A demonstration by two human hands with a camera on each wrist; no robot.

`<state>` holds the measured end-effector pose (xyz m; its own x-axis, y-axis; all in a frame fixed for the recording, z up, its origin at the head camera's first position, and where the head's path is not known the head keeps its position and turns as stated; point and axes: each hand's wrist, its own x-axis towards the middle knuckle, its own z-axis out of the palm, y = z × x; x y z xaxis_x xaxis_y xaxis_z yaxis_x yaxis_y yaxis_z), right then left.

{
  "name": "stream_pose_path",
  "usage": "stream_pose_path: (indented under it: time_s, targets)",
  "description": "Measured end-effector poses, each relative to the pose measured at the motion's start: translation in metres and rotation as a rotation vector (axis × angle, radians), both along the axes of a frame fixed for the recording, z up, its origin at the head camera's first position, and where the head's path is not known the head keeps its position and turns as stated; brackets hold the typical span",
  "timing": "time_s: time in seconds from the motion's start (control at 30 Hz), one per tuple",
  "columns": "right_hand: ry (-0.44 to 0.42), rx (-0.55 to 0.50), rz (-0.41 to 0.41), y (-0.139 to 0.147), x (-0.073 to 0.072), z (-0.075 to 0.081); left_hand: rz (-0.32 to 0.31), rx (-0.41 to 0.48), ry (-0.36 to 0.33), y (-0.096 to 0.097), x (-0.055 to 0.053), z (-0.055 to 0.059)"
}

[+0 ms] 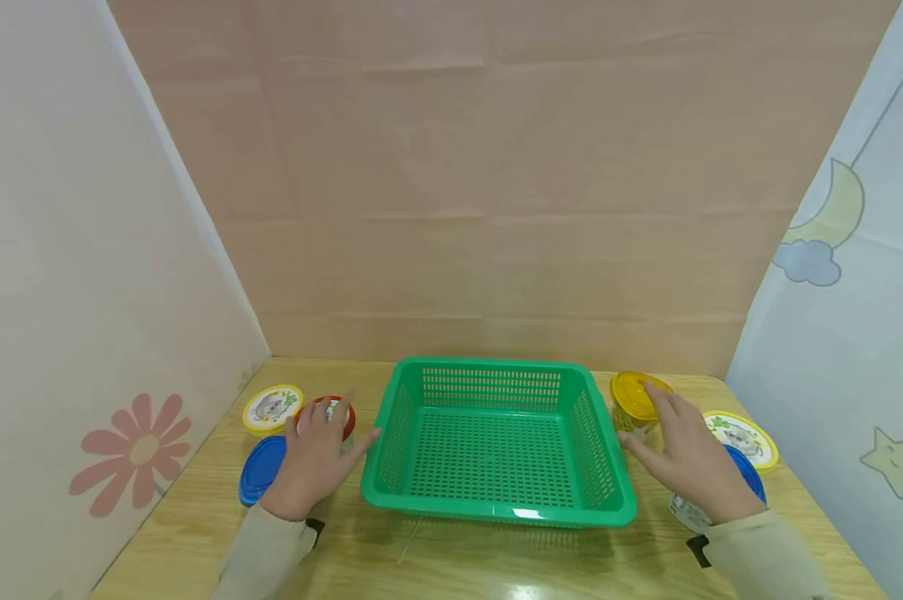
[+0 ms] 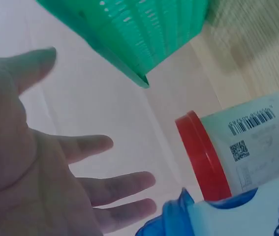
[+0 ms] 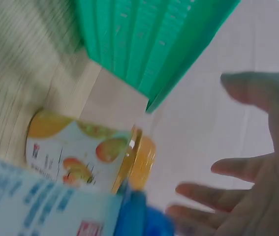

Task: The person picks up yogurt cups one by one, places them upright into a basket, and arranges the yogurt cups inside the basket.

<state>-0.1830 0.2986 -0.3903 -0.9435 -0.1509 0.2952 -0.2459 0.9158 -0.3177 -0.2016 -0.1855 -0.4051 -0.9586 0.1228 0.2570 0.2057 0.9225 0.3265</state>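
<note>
My left hand (image 1: pixel 314 458) hovers with spread fingers over a red-lidded white tub (image 2: pixel 203 157), its thumb near the left rim of a green plastic basket (image 1: pixel 496 510). Beside that hand stands a container with a blue lid (image 1: pixel 260 469). On the other side my right hand (image 1: pixel 690 458) is also spread, holding nothing, above and near a jar with an orange-yellow lid (image 1: pixel 633 393) and a fruit-printed label. A blue-lidded container (image 1: pixel 691 512) is partly hidden beneath the right hand and wrist. The basket holds nothing visible.
A yellow-rimmed tub (image 1: pixel 272 408) stands at the far left of the wooden table (image 1: pixel 436 567), and a similar yellow-rimmed tub (image 1: pixel 744 439) at the far right. Patterned cloth walls close in both sides; a plain beige cloth (image 1: pixel 481 183) hangs behind.
</note>
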Motion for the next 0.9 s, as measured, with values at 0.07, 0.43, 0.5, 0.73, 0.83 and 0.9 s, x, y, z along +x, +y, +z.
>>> stream_pose_path:
  time_s: [0.07,0.43,0.5,0.73,0.83,0.9]
  targets:
    - [-0.016,-0.035,0.018,-0.006,0.001,0.001,-0.002,0.013,0.033,-0.004,0.003,0.000]
    - [-0.037,-0.037,0.046,-0.026,0.005,-0.008,0.111,-0.036,0.060,-0.051,0.028,0.000]
    - [-0.030,-0.026,0.038,-0.028,0.006,-0.010,0.127,-0.054,0.029,-0.060,0.030,-0.003]
    - [-0.047,-0.057,0.017,-0.030,0.008,-0.015,0.139,-0.011,-0.030,-0.081,0.037,-0.010]
    - [-0.057,-0.060,0.011,-0.030,0.008,-0.017,0.135,-0.005,-0.041,-0.083,0.037,-0.011]
    - [-0.063,-0.056,0.011,-0.030,0.007,-0.018,0.131,-0.008,-0.049,-0.084,0.038,-0.012]
